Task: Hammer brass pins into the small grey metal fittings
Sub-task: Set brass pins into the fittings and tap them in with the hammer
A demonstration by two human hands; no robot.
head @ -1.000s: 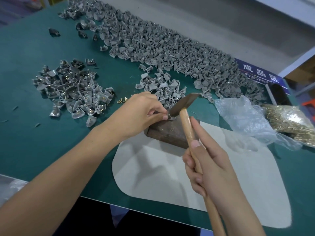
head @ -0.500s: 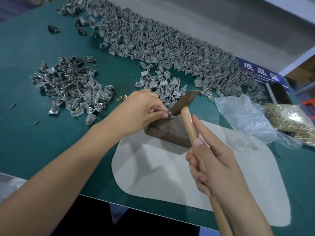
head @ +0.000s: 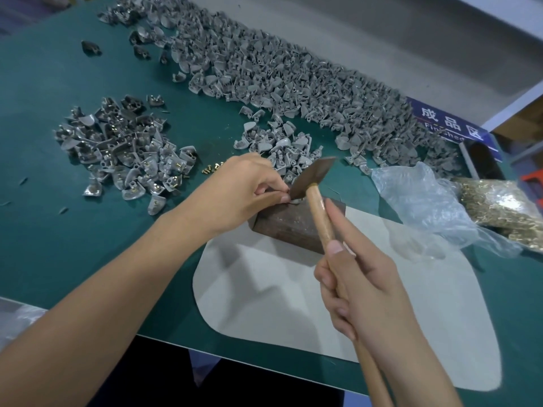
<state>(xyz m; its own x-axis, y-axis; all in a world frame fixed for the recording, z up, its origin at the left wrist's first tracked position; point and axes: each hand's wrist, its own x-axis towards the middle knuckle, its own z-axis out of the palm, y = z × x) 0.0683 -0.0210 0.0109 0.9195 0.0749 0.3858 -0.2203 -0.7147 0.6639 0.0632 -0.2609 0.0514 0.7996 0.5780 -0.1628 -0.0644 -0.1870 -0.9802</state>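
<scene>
Your left hand [head: 241, 189] pinches a fitting [head: 294, 201] on the block [head: 289, 230], your right hand [head: 364, 292] grips the hammer [head: 313, 179] over it; one small pinned pile [head: 126, 154] done, the long heap [head: 293, 83] apparently waiting.

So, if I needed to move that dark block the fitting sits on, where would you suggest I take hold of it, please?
Probably by its two side walls, coming from the near edge. The dark block is low and flat-sided, its near face is bare, and its far top corner is taken up by the left hand, the fitting and the hammer.
</scene>
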